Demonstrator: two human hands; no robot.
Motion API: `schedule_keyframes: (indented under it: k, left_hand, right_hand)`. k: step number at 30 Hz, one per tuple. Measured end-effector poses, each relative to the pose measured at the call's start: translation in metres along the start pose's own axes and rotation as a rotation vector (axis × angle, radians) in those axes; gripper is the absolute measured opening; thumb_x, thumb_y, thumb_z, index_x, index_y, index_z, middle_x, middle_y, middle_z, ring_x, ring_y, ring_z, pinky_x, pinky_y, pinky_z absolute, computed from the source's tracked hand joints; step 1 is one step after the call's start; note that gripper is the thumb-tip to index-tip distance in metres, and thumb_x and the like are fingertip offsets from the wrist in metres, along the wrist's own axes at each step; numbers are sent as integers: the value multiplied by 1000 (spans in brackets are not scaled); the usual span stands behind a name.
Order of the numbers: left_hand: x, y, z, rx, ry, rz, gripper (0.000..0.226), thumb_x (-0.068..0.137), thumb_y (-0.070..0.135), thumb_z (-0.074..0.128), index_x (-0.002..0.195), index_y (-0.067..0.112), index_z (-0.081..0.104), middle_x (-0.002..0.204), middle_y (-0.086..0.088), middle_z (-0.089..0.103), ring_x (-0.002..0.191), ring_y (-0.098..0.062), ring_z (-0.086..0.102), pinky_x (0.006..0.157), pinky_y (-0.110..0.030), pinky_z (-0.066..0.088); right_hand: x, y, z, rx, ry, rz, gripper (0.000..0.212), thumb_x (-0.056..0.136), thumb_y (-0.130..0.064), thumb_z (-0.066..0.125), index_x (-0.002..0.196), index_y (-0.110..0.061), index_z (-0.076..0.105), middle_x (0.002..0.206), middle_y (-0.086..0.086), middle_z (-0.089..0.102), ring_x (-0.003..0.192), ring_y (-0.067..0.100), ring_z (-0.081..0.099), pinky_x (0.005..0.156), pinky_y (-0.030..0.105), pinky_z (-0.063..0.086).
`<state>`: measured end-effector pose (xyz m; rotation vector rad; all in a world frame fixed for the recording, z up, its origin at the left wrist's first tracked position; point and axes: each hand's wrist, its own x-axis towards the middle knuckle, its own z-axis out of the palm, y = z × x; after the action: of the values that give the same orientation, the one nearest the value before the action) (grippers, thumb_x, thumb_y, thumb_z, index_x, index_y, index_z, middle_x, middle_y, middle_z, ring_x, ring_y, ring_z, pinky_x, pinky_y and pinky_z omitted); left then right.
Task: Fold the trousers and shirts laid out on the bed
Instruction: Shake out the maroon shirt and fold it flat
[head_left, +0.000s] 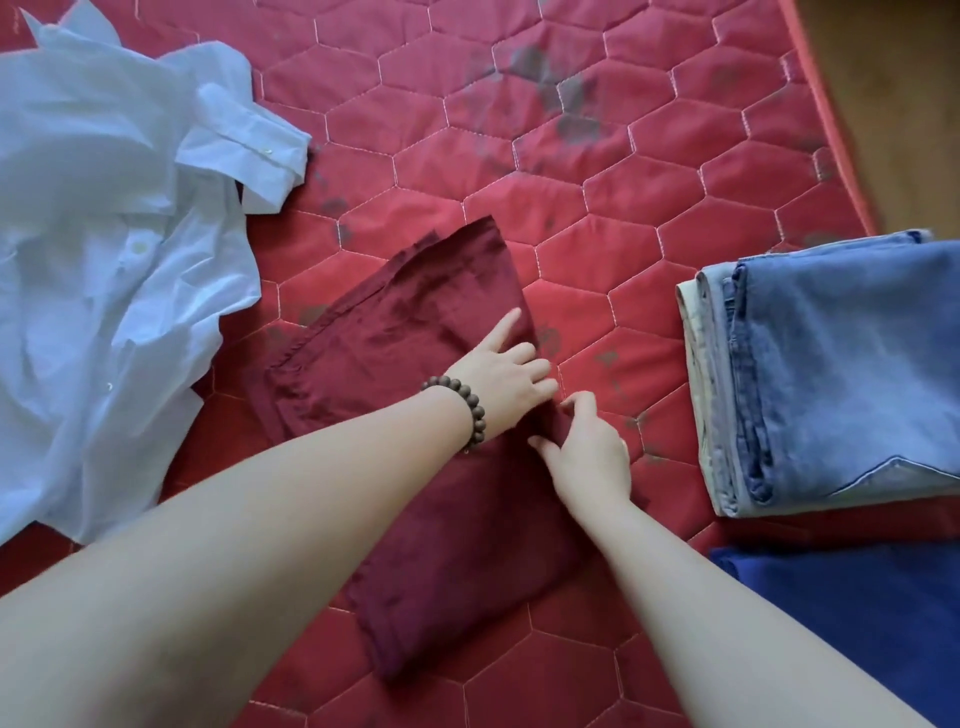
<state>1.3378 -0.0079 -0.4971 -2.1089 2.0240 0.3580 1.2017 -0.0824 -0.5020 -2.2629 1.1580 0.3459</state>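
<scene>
Red quilted bed cover (597, 218) with hexagon stitching and grey faded marks, filling nearly the whole view; strip of wooden floor (893, 93) at the upper right.

Crumpled pale blue buttoned shirt (104, 249) at the left, unfolded, one cuff lying out toward the middle. Well apart from both hands.

Dark maroon cotton trousers (415, 338) in the middle of the bed, partly folded, lying diagonally from the upper centre down to the lower centre, under both forearms.

Folded light blue denim jeans (841, 374) at the right edge, stacked neatly, near the right hand but not touching. Just below, folded deep blue cloth (857, 613), cut by the frame.

Left hand (498, 369) resting flat on the maroon trousers near their right edge, fingers straight and spread, pressing the fabric down. String of brown wooden beads (467, 405) around the left wrist.

Right hand (587, 441) just beside the left one, fingers and thumb curled, pinching the right edge of the maroon trousers.
</scene>
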Motion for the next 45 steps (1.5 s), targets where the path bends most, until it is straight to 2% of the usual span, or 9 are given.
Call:
schedule_keyframes:
  k: [5, 13, 15, 17, 20, 30, 35, 40, 45]
  left_hand:
    - [-5, -28, -5, 141, -128, 28, 43, 88, 57, 48, 102, 21, 67, 102, 2, 57, 113, -25, 43, 113, -64, -10]
    - [-42, -81, -10, 145, -160, -80, 28, 81, 41, 59, 102, 25, 68, 106, 5, 63, 132, -22, 39, 115, -49, -15]
    - [-49, -92, -12, 84, -201, -116, 20, 83, 37, 58, 98, 26, 64, 98, 5, 66, 112, -19, 55, 121, -41, 3]
    - [-57, -101, -19, -10, -200, -192, 16, 86, 36, 57, 96, 24, 57, 95, 2, 66, 94, -23, 61, 98, -36, 42]
    - [-67, -117, -46, 12, -53, -284, 22, 87, 41, 60, 96, 22, 53, 91, 0, 63, 85, -27, 62, 59, -30, 35]
    - [-107, -148, -151, 175, 530, -399, 19, 71, 9, 71, 81, 9, 56, 72, -9, 56, 65, -30, 57, 69, -39, 43]
    - [-124, -109, -75, 163, 460, -436, 16, 72, 2, 66, 82, 13, 61, 76, -5, 59, 80, -28, 60, 89, -43, 35]
    - [-149, -49, 18, 44, 23, -475, 18, 78, 3, 56, 88, 15, 63, 83, -3, 62, 95, -27, 59, 103, -49, 37]
    - [-177, -24, 42, -8, 100, -560, 32, 81, 8, 32, 78, 12, 64, 75, -5, 60, 88, -28, 63, 92, -44, 45]
  right_hand:
    - [-2, 7, 3, -202, -53, -194, 23, 94, -34, 55, 106, -19, 44, 95, 7, 66, 93, 34, 62, 66, 37, 36]
    - [17, 14, -18, -309, -39, -330, 27, 93, -44, 54, 103, -19, 52, 92, 13, 67, 89, 37, 62, 65, 38, 40]
    - [24, 13, -29, -315, -19, -353, 29, 92, -46, 55, 101, -19, 52, 90, 14, 67, 88, 38, 62, 64, 38, 39]
    - [31, 7, -45, -313, 11, -377, 29, 91, -48, 56, 97, -19, 53, 88, 13, 67, 86, 38, 62, 63, 38, 38]
    - [45, -14, -78, -338, 123, -436, 31, 92, -47, 54, 89, -17, 51, 81, 13, 66, 80, 39, 63, 59, 38, 35]
    - [33, -83, -191, -351, 682, -828, 19, 82, -23, 55, 79, -5, 60, 66, 13, 60, 56, 36, 59, 49, 35, 41]
    - [13, -41, -133, -503, 550, -865, 21, 65, -10, 78, 78, -6, 63, 66, 13, 55, 57, 34, 56, 51, 40, 46]
    - [-16, 11, -40, -664, 252, -814, 34, 45, -1, 86, 71, -10, 65, 62, 8, 56, 55, 29, 57, 47, 34, 44]
    - [-59, 20, 0, -614, 147, -778, 25, 50, 1, 73, 72, -8, 67, 61, 7, 55, 51, 28, 56, 43, 31, 43]
